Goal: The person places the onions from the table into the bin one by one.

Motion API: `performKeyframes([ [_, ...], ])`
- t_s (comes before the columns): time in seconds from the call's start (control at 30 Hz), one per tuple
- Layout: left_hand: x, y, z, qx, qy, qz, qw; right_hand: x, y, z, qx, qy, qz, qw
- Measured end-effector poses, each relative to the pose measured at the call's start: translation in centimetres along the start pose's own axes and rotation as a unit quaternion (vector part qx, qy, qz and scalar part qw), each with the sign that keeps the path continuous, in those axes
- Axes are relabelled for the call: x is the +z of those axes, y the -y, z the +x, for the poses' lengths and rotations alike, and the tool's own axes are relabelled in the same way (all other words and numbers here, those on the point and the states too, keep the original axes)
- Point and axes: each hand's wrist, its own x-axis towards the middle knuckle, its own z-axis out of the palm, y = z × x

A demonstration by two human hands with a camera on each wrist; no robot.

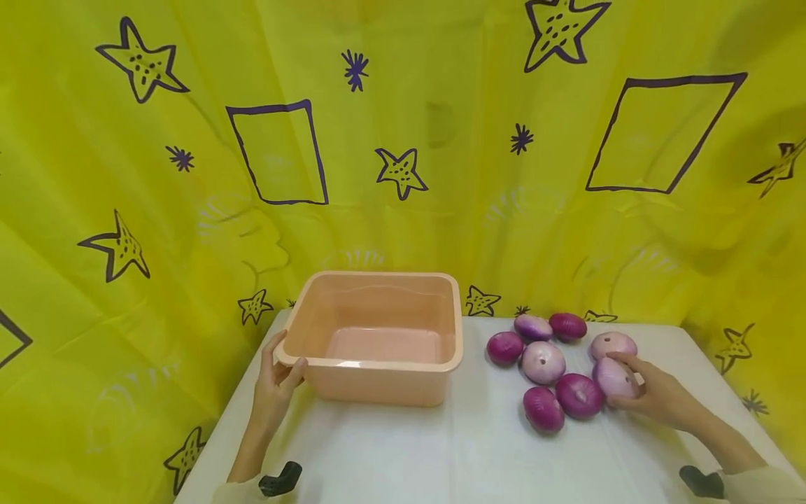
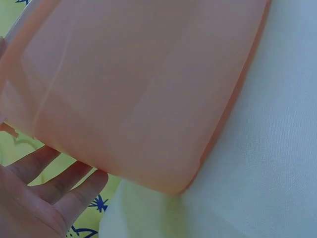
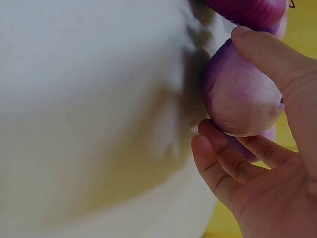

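A peach plastic basin (image 1: 378, 385) stands upright on the left half of the table. My left hand (image 1: 273, 388) holds its near left corner, the thumb over the rim and the other fingers outside; the left wrist view shows those fingers (image 2: 81, 193) against the basin's wall (image 2: 124, 99). On the right, my right hand (image 1: 661, 395) grips a pale purple onion (image 1: 613, 378) between thumb and fingers. In the right wrist view the thumb lies along one side of this onion (image 3: 242, 94), with the fingertips around the opposite side.
Several other red onions lie grouped on the white-covered table (image 1: 491, 448), among them a dark one (image 1: 543, 409) at the front and a pale one (image 1: 543, 362) in the middle. Behind the table hangs a yellow curtain (image 1: 453, 231) with drawn stars and frames.
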Motion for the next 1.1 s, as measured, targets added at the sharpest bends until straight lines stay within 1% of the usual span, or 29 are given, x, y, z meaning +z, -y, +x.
performKeyframes([
  [0.13, 0.0, -0.1, -0.1, -0.009, -0.002, 0.016, 0.9998, -1.4, 0.0, 0.3, -0.063, -0.024, -0.007, 0.998],
  [0.23, 0.0, -0.2, -0.2, -0.013, -0.002, 0.025, 0.9996, -2.7, 0.4, 1.0, -0.084, -0.036, -0.003, 0.996],
  [0.33, 0.0, -0.2, -0.3, -0.011, -0.005, 0.028, 0.9995, -3.8, 1.1, 1.9, -0.082, -0.025, -0.001, 0.996],
  [0.47, -0.1, -0.1, -0.2, -0.003, -0.003, 0.022, 0.9998, -4.9, 2.3, 3.2, -0.08, -0.026, -0.004, 0.996],
  [0.6, 0.0, 0.1, -0.2, -0.005, -0.003, 0.022, 0.9997, -5.8, 3.7, 4.3, -0.041, -0.014, 0.007, 0.999],
  [0.7, -0.1, 0.3, -0.4, -0.012, -0.009, 0.025, 0.9996, -6.4, 4.3, 5.2, -0.022, -0.008, 0.033, 0.999],
  [0.87, 0.0, 0.3, -0.3, -0.01, -0.008, 0.017, 0.9998, -7.3, 4.6, 6.7, -0.04, -0.036, 0.06, 0.997],
  [1.0, 0.0, 0.2, -0.2, -0.008, -0.007, 0.022, 0.9997, -8.4, 4.9, 7.7, -0.035, -0.046, 0.064, 0.996],
  [1.1, -0.1, 0.2, -0.2, -0.008, -0.011, 0.031, 0.9994, -9.3, 5.4, 8.6, -0.038, -0.05, 0.068, 0.996],
])
